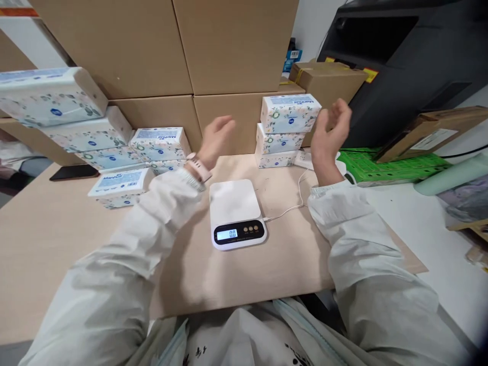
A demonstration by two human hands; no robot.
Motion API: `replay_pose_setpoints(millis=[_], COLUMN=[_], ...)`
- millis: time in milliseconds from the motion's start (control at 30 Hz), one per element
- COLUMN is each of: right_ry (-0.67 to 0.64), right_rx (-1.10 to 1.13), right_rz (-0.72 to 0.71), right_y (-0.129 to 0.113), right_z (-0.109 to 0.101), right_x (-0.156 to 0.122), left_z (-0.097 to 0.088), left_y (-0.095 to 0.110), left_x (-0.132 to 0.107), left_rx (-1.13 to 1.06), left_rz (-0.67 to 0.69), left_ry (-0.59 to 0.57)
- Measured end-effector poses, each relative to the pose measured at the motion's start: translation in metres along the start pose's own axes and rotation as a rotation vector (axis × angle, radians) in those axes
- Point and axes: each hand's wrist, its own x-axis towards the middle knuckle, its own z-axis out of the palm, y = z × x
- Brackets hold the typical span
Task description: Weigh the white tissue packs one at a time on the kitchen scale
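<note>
My left hand (215, 140) is raised above the far left of the white kitchen scale (234, 201), fingers stretched out and holding nothing. It wears a pale-banded watch (199, 168) at the wrist. The scale's lit display reads 0.0, and its plate bears nothing. My right hand (331, 137) hovers just right of a stack of several tissue packs (284, 145), its fingers loosely curved and apart from the thumb, with nothing in them. Whether it touches the top pack (292, 114) I cannot tell. Left of my left hand stands a shorter stack of tissue packs (160, 145).
More tissue packs (89, 129) are piled at the far left, beside a dark phone (74, 173). One stack (120, 188) sits nearer. Large cardboard boxes (236, 46) wall the back. A white cable (292, 207) leaves the scale rightward. A green crate (385, 165) lies at right.
</note>
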Motion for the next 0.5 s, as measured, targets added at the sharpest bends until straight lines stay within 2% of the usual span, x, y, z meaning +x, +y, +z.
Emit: replay_pose_setpoints(millis=[67,133,200,233,300,400,500], right_ry=[0.048,-0.006,-0.151,-0.266,-0.55,-0.936,-1.109], right_rx=[0.059,0.128,0.204,0.246,0.339,0.471,0.514], right_rz=[-0.062,-0.101,-0.086,-0.052,0.077,0.357,0.586], right_y=[-0.034,-0.073,-0.108,-0.123,-0.147,-0.173,-0.187], right_z=[-0.008,-0.004,0.015,0.029,0.061,0.11,0.146], right_x=[-0.004,-0.01,-0.021,-0.028,-0.044,-0.067,-0.083], left_z=[-0.059,-0.113,-0.152,-0.166,-0.181,-0.184,-0.182], left_y=[-0.014,-0.025,-0.032,-0.035,-0.04,-0.045,-0.05], left_x=[-0.014,-0.024,-0.028,-0.029,-0.029,-0.026,-0.024], left_rx=[0.096,0.124,0.122,0.11,0.071,0.022,0.019], left_rz=[-0.006,-0.041,-0.084,-0.114,-0.178,-0.236,-0.234], left_ry=[0.223,0.38,0.498,0.531,0.548,0.56,0.606])
